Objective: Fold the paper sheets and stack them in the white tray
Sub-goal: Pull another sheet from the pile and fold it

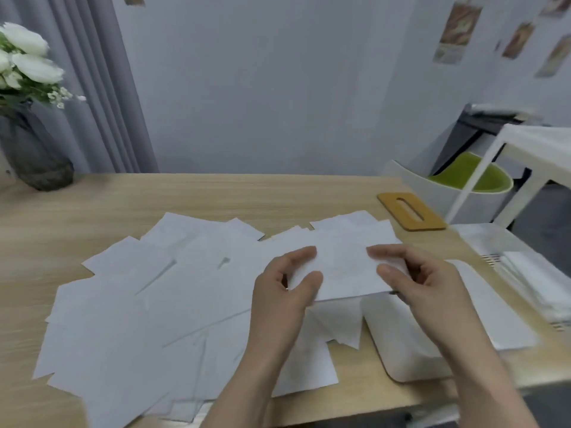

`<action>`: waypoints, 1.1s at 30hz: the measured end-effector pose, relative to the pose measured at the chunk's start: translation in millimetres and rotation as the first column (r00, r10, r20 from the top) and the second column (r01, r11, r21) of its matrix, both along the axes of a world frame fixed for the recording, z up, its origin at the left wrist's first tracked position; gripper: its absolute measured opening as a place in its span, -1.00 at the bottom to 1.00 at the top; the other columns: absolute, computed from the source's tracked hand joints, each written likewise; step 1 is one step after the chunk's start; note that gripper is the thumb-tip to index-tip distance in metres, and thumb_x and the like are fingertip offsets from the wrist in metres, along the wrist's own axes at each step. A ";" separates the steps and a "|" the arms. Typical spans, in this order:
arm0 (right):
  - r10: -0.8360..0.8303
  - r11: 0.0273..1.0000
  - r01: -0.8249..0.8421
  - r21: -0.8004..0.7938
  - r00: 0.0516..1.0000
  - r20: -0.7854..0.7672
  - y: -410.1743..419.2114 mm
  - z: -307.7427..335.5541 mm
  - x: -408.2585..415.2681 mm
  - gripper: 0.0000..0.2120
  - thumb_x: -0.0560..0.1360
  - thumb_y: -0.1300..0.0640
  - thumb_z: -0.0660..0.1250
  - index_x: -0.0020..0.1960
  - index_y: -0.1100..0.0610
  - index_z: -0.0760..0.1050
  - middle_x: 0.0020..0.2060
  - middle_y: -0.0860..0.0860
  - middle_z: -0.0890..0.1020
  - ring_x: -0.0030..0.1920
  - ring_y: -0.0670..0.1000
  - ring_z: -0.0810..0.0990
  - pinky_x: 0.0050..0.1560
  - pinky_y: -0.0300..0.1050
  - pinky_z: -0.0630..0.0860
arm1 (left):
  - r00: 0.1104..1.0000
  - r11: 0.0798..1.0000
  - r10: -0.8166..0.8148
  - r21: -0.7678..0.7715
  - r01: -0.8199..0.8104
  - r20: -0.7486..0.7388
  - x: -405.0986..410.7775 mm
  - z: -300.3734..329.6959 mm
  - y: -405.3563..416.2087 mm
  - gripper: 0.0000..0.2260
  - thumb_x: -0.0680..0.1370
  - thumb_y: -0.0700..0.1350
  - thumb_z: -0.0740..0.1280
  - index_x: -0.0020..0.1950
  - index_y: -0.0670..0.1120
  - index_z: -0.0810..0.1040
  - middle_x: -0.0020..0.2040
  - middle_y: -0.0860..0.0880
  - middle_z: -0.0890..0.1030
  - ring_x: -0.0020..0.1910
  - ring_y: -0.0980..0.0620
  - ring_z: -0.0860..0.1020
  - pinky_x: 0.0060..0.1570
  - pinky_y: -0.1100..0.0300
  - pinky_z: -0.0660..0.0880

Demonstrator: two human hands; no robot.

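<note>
Left hand and right hand each pinch a side edge of the folded sheet between thumb and fingers, holding it above the white tray at 4 o'clock. Best to keep edges aligned and lower it flat. Loose paper sheets cover the wooden worktop; flower vase at 10 o'clock, grey wall behind.

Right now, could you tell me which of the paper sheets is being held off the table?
The sheet pinched between the left hand and right hand, above the tray. The other sheets lie flat, untouched.
</note>
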State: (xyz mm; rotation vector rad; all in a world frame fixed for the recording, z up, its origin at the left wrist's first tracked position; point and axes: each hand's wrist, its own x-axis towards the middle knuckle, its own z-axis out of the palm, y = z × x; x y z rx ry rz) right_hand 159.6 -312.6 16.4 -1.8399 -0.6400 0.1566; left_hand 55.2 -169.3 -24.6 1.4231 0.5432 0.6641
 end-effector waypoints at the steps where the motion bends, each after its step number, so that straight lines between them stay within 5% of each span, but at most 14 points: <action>1: -0.017 1.000 0.017 -0.013 1.000 -0.003 -10.3 0.8 6.6 -0.72 0.50 0.28 0.35 -0.06 -0.10 0.65 -0.24 -0.28 0.64 -0.28 -0.21 0.52 -0.15 -0.23 0.43 | 0.999 0.999 -0.034 0.005 0.034 -0.011 5.6 0.4 -7.0 -0.71 0.49 -0.19 0.44 0.09 0.17 0.65 0.06 0.18 0.66 -0.01 0.16 0.57 0.02 0.22 0.48; 6: -0.139 0.989 0.138 -0.061 0.990 -0.004 -59.1 -6.3 36.1 -0.75 0.46 0.26 0.41 -0.15 -0.11 0.66 -0.30 -0.21 0.60 -0.22 -0.07 0.50 -0.13 -0.20 0.40 | 0.986 0.975 -0.132 0.167 0.148 -0.103 33.7 2.3 -43.1 -0.73 0.47 -0.12 0.46 0.09 0.21 0.62 0.05 0.24 0.61 0.01 0.28 0.52 0.01 0.28 0.44; 8: -0.185 0.978 0.185 -0.094 0.983 0.014 -76.1 -10.9 45.1 -0.75 0.45 0.23 0.43 -0.19 -0.13 0.66 -0.32 -0.14 0.55 -0.19 0.01 0.48 -0.12 -0.17 0.38 | 0.979 0.935 -0.131 0.310 0.175 -0.159 44.7 1.9 -56.2 -0.75 0.42 0.03 0.42 0.09 0.24 0.60 0.01 0.25 0.57 0.09 0.33 0.44 0.16 0.20 0.38; 12: -0.243 0.921 0.281 -0.268 0.956 0.165 -101.8 -21.8 56.5 -0.72 0.44 0.12 0.44 -0.12 -0.30 0.58 -0.26 -0.13 0.57 -0.04 0.04 0.50 0.12 0.04 0.38 | 0.963 0.827 -0.115 0.514 0.229 -0.244 63.1 -6.6 -75.5 -0.58 0.30 0.25 0.25 0.14 0.28 0.54 0.02 0.34 0.39 0.15 0.61 0.14 0.39 0.22 -0.03; 15: -0.268 0.858 0.361 -0.364 0.921 0.283 -109.2 -25.4 57.7 -0.81 0.46 0.08 0.41 -0.22 -0.22 0.59 -0.20 -0.28 0.61 0.09 -0.02 0.47 0.25 0.00 0.18 | 0.960 0.713 -0.051 0.664 0.227 -0.274 70.7 -15.7 -82.9 -0.47 0.28 0.34 0.10 0.16 0.25 0.57 0.01 0.34 0.40 0.27 0.47 0.20 0.42 0.19 -0.40; 17: -0.265 0.828 0.389 -0.403 0.906 0.330 -110.9 -27.6 56.8 -0.77 0.50 0.09 0.37 -0.20 -0.25 0.54 -0.16 -0.32 0.58 0.14 -0.10 0.38 0.06 -0.18 0.04 | 0.959 0.635 -0.003 0.741 0.220 -0.282 71.9 -19.8 -85.0 -0.51 0.34 0.31 0.10 0.15 0.21 0.60 -0.02 0.34 0.40 0.34 0.35 0.22 0.36 0.13 -0.55; 23: -0.240 0.768 0.450 -0.456 0.862 0.447 -109.3 -36.0 58.8 -0.79 0.52 0.11 0.33 -0.14 -0.21 0.59 -0.23 -0.33 0.52 0.04 -0.20 0.30 0.23 -0.10 -0.02 | 0.961 0.497 0.054 0.843 0.209 -0.270 70.4 -23.1 -80.4 -0.61 0.50 0.22 0.07 -0.05 0.17 0.68 -0.06 0.28 0.60 0.37 0.23 0.35 0.37 -0.09 -0.55; 33: -0.213 0.733 0.439 -0.520 0.874 0.437 -107.4 -45.9 67.1 -0.77 0.56 0.08 0.29 -0.08 -0.25 0.57 -0.18 -0.30 0.54 0.06 -0.23 0.27 0.33 -0.11 -0.18 | 0.903 0.299 0.096 0.878 0.375 -0.418 70.0 -13.3 -77.3 -0.33 0.44 0.24 -0.23 0.02 0.18 0.68 -0.11 0.24 0.53 0.44 0.24 0.23 0.25 -0.08 -0.68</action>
